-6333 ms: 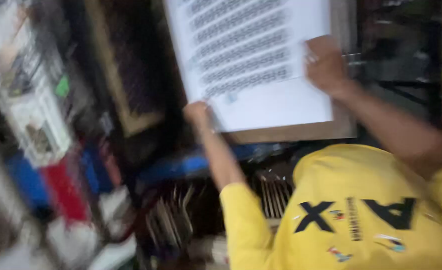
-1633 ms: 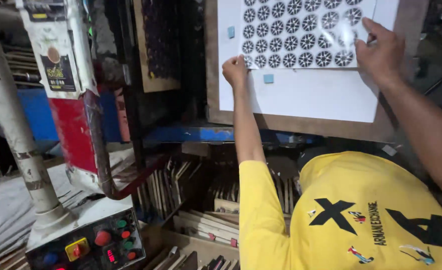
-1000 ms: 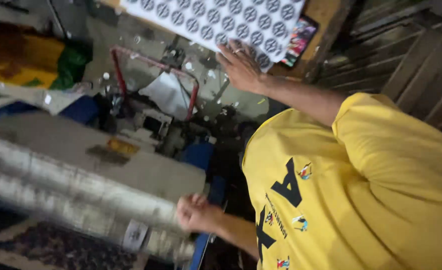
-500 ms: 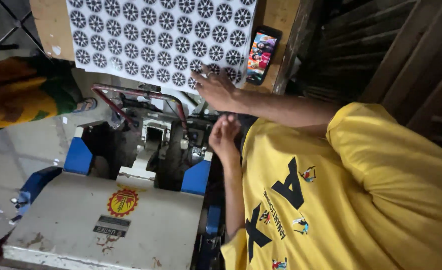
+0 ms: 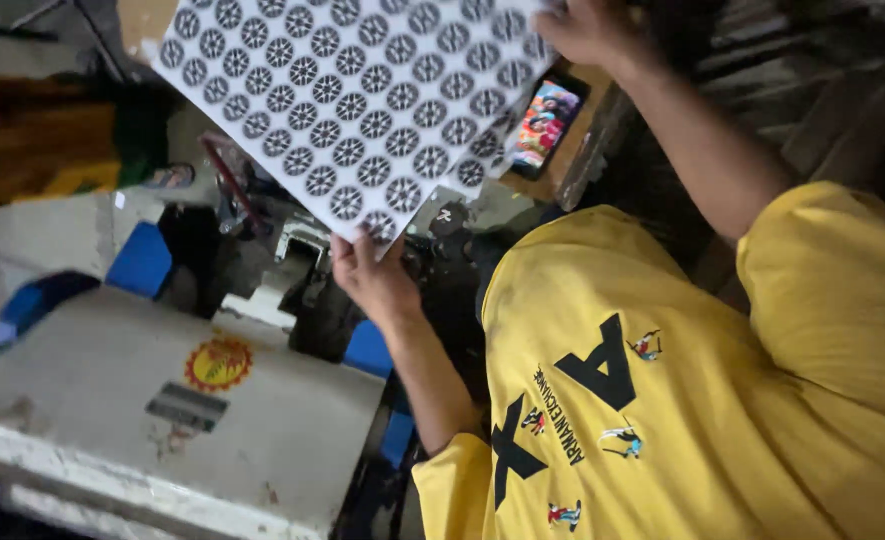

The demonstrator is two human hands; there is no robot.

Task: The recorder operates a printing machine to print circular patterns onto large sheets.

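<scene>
Left hand [image 5: 370, 275] pinching, right hand [image 5: 584, 28] gripping overhead.

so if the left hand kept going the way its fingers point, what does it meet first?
The left hand already pinches the lower edge of the patterned sheet, fingers pointing up the frame. Going on, it would likely just run along that sheet toward the right hand at the far edge. What lies under the sheet is hidden.

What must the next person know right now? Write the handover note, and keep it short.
Left hand: pinches the lower edge of the patterned sheet.
Right hand: grips the sheet's upper corner, partly cut off by the picture's edge.
Sheet: white with rows of dark round motifs, held tilted in the air above the grey machine.
Phone: screen lit, lies just beyond the sheet's edge.
Done: sheet is up in both hands.
Left: sheet not yet laid on anything.
</scene>
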